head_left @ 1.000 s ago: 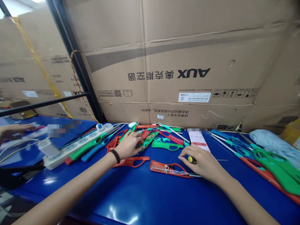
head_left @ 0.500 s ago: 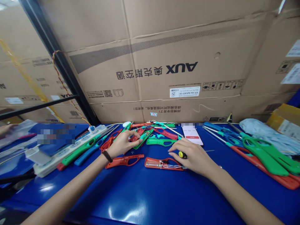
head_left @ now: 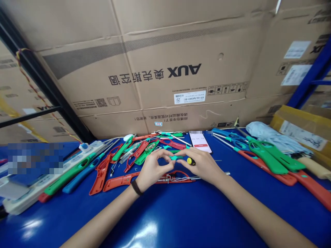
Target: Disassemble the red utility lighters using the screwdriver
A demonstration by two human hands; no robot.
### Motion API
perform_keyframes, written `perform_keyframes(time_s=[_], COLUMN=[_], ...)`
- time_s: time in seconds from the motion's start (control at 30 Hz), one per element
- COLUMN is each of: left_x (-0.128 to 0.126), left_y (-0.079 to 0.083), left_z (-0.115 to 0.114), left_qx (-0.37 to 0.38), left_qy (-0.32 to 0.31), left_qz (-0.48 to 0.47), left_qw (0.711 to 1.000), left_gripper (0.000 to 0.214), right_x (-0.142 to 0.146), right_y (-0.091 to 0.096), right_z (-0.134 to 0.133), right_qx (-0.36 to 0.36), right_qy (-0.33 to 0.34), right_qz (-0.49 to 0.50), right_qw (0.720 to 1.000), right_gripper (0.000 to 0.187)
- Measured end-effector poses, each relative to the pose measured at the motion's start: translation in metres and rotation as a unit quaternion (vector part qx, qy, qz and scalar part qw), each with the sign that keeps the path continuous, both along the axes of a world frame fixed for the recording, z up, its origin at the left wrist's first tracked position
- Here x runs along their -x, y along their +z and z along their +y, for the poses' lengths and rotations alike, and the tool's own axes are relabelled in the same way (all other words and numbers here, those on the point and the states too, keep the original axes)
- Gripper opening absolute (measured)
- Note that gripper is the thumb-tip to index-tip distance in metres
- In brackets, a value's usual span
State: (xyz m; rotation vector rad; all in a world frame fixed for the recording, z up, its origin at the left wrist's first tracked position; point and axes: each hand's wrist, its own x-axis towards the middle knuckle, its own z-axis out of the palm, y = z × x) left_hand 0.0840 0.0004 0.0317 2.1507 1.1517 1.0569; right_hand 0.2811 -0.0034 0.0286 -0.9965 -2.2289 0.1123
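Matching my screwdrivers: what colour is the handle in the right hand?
Yellow and black, best seen in the head view: the screwdriver handle.

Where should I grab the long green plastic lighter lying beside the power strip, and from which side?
Take the wide green grip just above the red end, coming from above and the near side with the left hand. It is the thickest part, and the white power strip and blue lighter flank it, so a side pinch looks cramped.

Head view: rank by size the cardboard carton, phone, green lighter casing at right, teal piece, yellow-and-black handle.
1. cardboard carton
2. green lighter casing, though nearness may flatter it
3. phone
4. teal piece and yellow-and-black handle: alike, unranked
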Motion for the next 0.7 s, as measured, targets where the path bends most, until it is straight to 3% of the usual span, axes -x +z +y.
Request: perform_keyframes(time_s=[0.1, 0.33, 0.57, 0.7], left_x=[0.003, 0.016, 0.029, 0.026], left_y=[-0.004, -0.014, -0.006, -0.007], left_z=[-0.007, -0.012, -0.020, -0.025], left_qx=[0.024, 0.000, -0.024, -0.039], left_qy=[-0.005, -0.040, -0.119, -0.141], left_qz=[-0.021, 0.014, 0.177, 0.209], left_qw=[0.999, 0.999, 0.977, 0.967], left_gripper=[0.016, 0.015, 0.013, 0.018], right_x=[0.001, -0.001, -0.005, -0.007], right_y=[-0.001, -0.002, -0.001, -0.001], right_z=[-0.001, -0.001, 0.003, 0.002], right_qx=[0.013, 0.042, 0.064, 0.080], right_qy=[0.002, -0.028, -0.019, 0.003], right_qz=[-0.004, -0.055, -0.119, -0.134], right_qw=[1.000, 0.997, 0.991, 0.988], right_gripper=[0.019, 0.016, 0.014, 0.014])
